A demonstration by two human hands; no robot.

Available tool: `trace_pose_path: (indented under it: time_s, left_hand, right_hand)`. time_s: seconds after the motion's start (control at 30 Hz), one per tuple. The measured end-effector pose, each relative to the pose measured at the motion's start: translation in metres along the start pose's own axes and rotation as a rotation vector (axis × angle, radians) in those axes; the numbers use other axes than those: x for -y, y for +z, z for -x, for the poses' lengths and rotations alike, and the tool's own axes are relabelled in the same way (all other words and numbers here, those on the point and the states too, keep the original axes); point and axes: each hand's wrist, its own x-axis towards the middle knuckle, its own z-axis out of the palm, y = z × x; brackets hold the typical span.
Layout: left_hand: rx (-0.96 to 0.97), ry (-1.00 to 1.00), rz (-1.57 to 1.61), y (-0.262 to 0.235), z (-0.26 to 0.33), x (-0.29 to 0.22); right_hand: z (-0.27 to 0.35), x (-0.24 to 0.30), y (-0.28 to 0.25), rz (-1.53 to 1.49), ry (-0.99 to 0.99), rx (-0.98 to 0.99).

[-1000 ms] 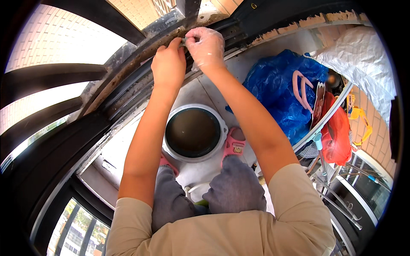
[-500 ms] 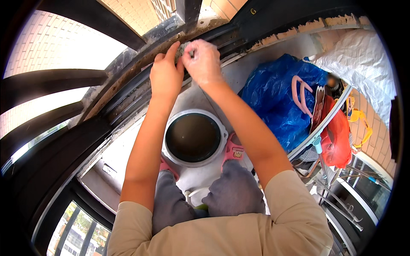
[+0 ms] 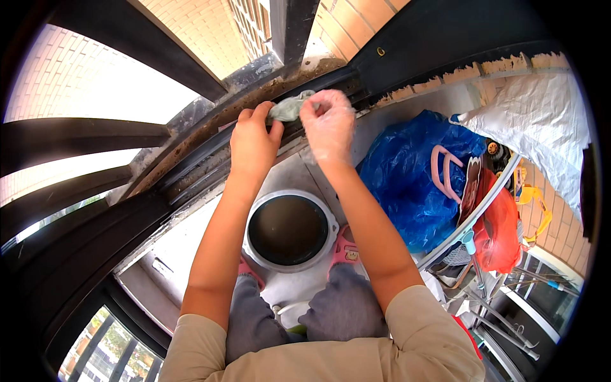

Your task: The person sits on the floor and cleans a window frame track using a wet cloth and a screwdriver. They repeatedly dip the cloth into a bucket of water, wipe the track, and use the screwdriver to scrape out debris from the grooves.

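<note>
Holding: both hands are pinching one small crumpled pale grey-green cloth (image 3: 289, 107) up against the dark metal window track (image 3: 210, 149), overhead and ahead of the person.
Left grip: the bare left hand (image 3: 253, 141) is closing thumb and fingers on the cloth's left end, knuckles bent, palm facing the track.
Right grip: the right hand in a thin clear plastic glove (image 3: 328, 127) is pinching the cloth's right end from above, fingertips pressed together on the fabric.
Cloth position: it is sitting between the two hands, touching both, and lying on or just against the grimy ledge of the track; whether it is pressing on the metal I cannot tell.
Long axis: the cloth is stretching left to right, roughly along the line of the track, which is running from lower left up to upper right.
Nearer hand: neither is clearly nearer; both are gripping it, the left slightly lower, the right slightly higher.
Below: the person is standing in pink slippers (image 3: 347, 248) on a white top-loading washing machine (image 3: 289, 230), its round dark lid between the feet.
Right side: a big blue plastic bag (image 3: 414, 184) is lying beside a red bag (image 3: 499, 235).
</note>
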Motion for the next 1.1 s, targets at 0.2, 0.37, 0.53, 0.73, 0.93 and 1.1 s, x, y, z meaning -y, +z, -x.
trace_pose_path:
  time_s: [0.2,0.37,0.53,0.73,0.93,1.1]
  left_hand:
    - [0.002,-0.042,-0.026,0.006,-0.003,-0.006]
    - [0.023,-0.124,-0.029,0.006,0.000,-0.010]
    - [-0.017,-0.087,-0.048,0.012,0.003,-0.010]
    - [-0.006,-0.087,-0.020,0.010,0.004,-0.004]
    - [-0.033,-0.073,0.054,0.006,0.008,0.000]
    - [-0.026,-0.109,0.049,0.011,0.007,-0.004]
  right_hand:
    - [-0.035,-0.017,0.006,0.438,-0.190,0.163]
    - [-0.040,-0.004,-0.006,0.736,-0.426,0.285]
    - [-0.041,-0.005,-0.013,0.642,-0.619,0.356]
    - [-0.039,-0.001,-0.005,0.867,-0.581,0.585]
    - [-0.032,0.006,-0.003,0.916,-0.753,0.538]
    - [-0.037,0.017,0.008,1.160,-0.759,0.650]
